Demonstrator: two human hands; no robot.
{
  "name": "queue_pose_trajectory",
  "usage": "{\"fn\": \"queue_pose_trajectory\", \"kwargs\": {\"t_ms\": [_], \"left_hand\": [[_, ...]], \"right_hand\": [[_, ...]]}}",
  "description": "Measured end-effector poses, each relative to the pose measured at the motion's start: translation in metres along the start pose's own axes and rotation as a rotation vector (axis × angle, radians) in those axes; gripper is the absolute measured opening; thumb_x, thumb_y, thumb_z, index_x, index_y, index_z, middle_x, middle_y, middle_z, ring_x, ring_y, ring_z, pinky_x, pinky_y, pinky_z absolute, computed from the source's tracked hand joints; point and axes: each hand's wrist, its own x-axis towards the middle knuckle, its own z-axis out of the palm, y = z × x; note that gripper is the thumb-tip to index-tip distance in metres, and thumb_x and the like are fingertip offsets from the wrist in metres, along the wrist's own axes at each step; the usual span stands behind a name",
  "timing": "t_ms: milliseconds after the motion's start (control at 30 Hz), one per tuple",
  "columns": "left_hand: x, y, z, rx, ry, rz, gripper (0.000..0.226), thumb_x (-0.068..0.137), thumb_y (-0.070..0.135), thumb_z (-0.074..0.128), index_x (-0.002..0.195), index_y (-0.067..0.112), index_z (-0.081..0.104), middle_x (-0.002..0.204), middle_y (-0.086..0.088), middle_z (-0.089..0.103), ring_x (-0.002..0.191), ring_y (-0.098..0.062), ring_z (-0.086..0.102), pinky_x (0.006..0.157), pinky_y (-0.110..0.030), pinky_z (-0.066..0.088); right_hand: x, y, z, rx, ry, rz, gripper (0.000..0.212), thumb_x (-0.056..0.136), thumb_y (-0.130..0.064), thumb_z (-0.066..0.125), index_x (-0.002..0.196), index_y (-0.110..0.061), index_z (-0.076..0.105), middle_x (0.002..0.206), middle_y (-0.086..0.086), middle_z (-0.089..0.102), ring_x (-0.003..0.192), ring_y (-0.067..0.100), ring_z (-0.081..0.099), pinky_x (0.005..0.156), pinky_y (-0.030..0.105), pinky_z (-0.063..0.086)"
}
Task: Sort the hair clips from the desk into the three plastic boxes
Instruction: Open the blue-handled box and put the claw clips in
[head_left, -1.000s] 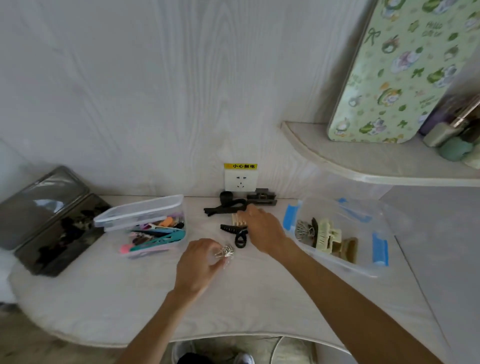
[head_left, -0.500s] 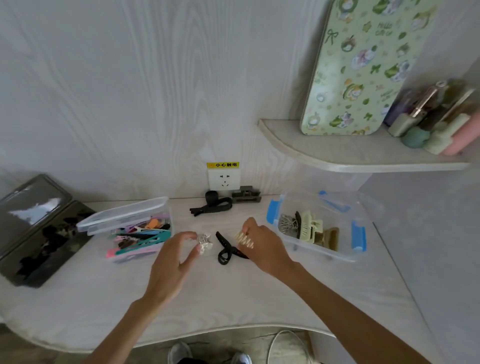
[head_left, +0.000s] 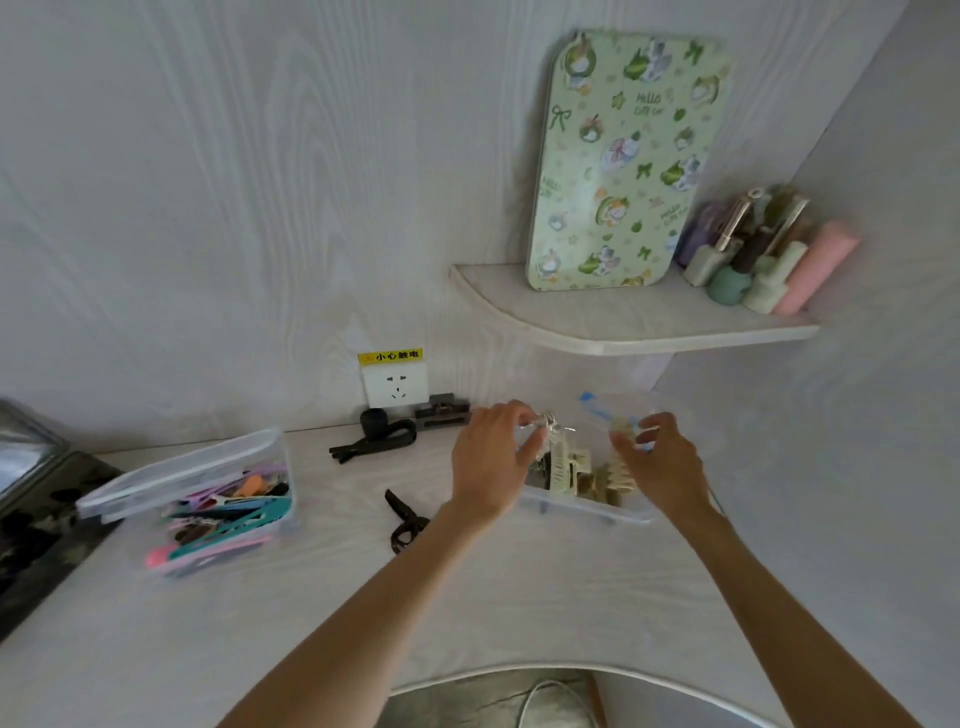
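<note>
Pale wood-grain panelling backs a white curved-edge desk (head_left: 519, 597), where a wall socket (head_left: 396, 385) carries a yellow sticker reading 小心触电, and a green patterned board (head_left: 623, 166) on the corner shelf (head_left: 623, 322) shows the word "Hello". Both hands hover over the clear plastic box with blue latches (head_left: 587, 512) at the desk's right. The left hand (head_left: 491, 462) pinches a small silver metal claw clip (head_left: 548, 422) between thumb and fingertips, above the cream and olive claw clips (head_left: 569, 467) already in that box. The right hand (head_left: 662, 467) pinches a small cream toothed clip (head_left: 626, 428) at its curled fingertips, over the box's far right part. A black claw clip (head_left: 402, 519) lies on bare desk just left of the left wrist, and black clips (head_left: 376, 439) lie near the back wall under the socket. A second clear box of colourful flat clips (head_left: 218, 512), lid tilted on top, sits well apart at the left, with open desk between it and the front edge.
</note>
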Motion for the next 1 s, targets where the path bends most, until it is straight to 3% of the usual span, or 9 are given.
{"fn": "queue_pose_trajectory", "kwargs": {"t_ms": [100, 300, 400, 467, 633, 700, 800, 867, 1000], "left_hand": [[0.009, -0.006, 0.011, 0.097, -0.108, 0.004, 0.032, 0.091, 0.045, 0.049, 0.114, 0.024, 0.059, 0.116, 0.007, 0.063, 0.113, -0.016, 0.051, 0.094, -0.03, 0.039], [-0.028, -0.063, -0.018, 0.144, 0.002, 0.115, 0.029, 0.092, 0.034, 0.054, 0.118, 0.024, 0.059, 0.12, 0.007, 0.061, 0.114, -0.016, 0.052, 0.091, -0.024, 0.034], [-0.061, -0.105, -0.028, 0.283, -0.364, -0.024, 0.049, 0.094, 0.048, 0.041, 0.14, 0.032, 0.035, 0.15, 0.007, 0.03, 0.14, -0.017, 0.024, 0.109, -0.034, 0.026], [-0.079, -0.125, -0.032, 0.363, -0.521, -0.074, 0.053, 0.093, 0.048, 0.042, 0.142, 0.034, 0.029, 0.154, 0.007, 0.02, 0.143, -0.017, 0.014, 0.113, -0.035, 0.022], [-0.103, -0.14, -0.053, 0.395, -0.354, -0.166, 0.048, 0.086, 0.054, 0.05, 0.127, 0.029, 0.05, 0.127, 0.007, 0.054, 0.119, -0.014, 0.044, 0.097, -0.027, 0.037], [-0.108, -0.14, -0.061, 0.391, -0.33, -0.25, 0.049, 0.084, 0.063, 0.047, 0.117, 0.028, 0.056, 0.107, 0.008, 0.062, 0.101, -0.012, 0.053, 0.087, -0.027, 0.043], [-0.111, -0.14, -0.072, 0.184, -0.272, -0.483, 0.045, 0.085, 0.064, 0.043, 0.105, 0.027, 0.056, 0.093, 0.008, 0.064, 0.085, -0.01, 0.058, 0.073, -0.026, 0.048], [-0.108, -0.141, -0.077, 0.036, -0.239, -0.633, 0.041, 0.086, 0.065, 0.04, 0.096, 0.027, 0.054, 0.086, 0.009, 0.061, 0.08, -0.01, 0.059, 0.065, -0.025, 0.044], [-0.094, -0.146, -0.082, -0.244, -0.037, -0.753, 0.044, 0.084, 0.063, 0.045, 0.098, 0.023, 0.057, 0.086, 0.01, 0.062, 0.086, -0.011, 0.061, 0.079, -0.029, 0.048]], "right_hand": [[0.002, 0.002, 0.0, -0.076, -0.085, -0.049, 0.036, 0.089, -0.034, 0.057, 0.12, -0.017, 0.053, 0.122, 0.003, 0.061, 0.104, 0.024, 0.062, 0.09, 0.033, 0.045], [-0.021, -0.004, -0.003, 0.057, -0.104, -0.26, 0.015, 0.087, -0.016, 0.059, 0.09, -0.029, 0.064, 0.085, -0.005, 0.068, 0.079, 0.014, 0.066, 0.081, 0.034, 0.054], [-0.033, -0.029, 0.017, 0.049, -0.191, -0.405, 0.015, 0.088, -0.015, 0.057, 0.09, -0.028, 0.065, 0.083, -0.007, 0.067, 0.076, 0.011, 0.063, 0.075, 0.026, 0.05], [-0.036, -0.056, 0.041, -0.025, -0.25, -0.517, 0.017, 0.09, -0.018, 0.053, 0.099, -0.024, 0.066, 0.092, -0.008, 0.067, 0.087, 0.01, 0.062, 0.081, 0.021, 0.043], [-0.017, -0.117, 0.108, -0.426, -0.28, -0.739, 0.037, 0.092, -0.014, 0.044, 0.129, -0.01, 0.048, 0.127, 0.008, 0.055, 0.117, 0.025, 0.048, 0.095, 0.033, 0.037], [-0.005, -0.13, 0.132, -0.635, -0.305, -0.689, 0.05, 0.088, -0.012, 0.049, 0.135, -0.002, 0.035, 0.132, 0.017, 0.047, 0.12, 0.031, 0.044, 0.097, 0.038, 0.037], [0.003, -0.138, 0.16, -0.663, -0.353, -0.547, 0.071, 0.085, -0.011, 0.056, 0.142, 0.005, 0.015, 0.14, 0.024, 0.034, 0.125, 0.035, 0.041, 0.1, 0.039, 0.039], [0.002, -0.136, 0.169, -0.689, -0.299, -0.552, 0.059, 0.087, -0.016, 0.057, 0.134, 0.004, 0.028, 0.132, 0.021, 0.044, 0.117, 0.032, 0.049, 0.093, 0.035, 0.043], [-0.017, -0.133, 0.174, -0.758, -0.317, -0.592, 0.036, 0.091, -0.019, 0.052, 0.122, -0.002, 0.044, 0.123, 0.014, 0.054, 0.113, 0.028, 0.051, 0.088, 0.033, 0.044]]}}
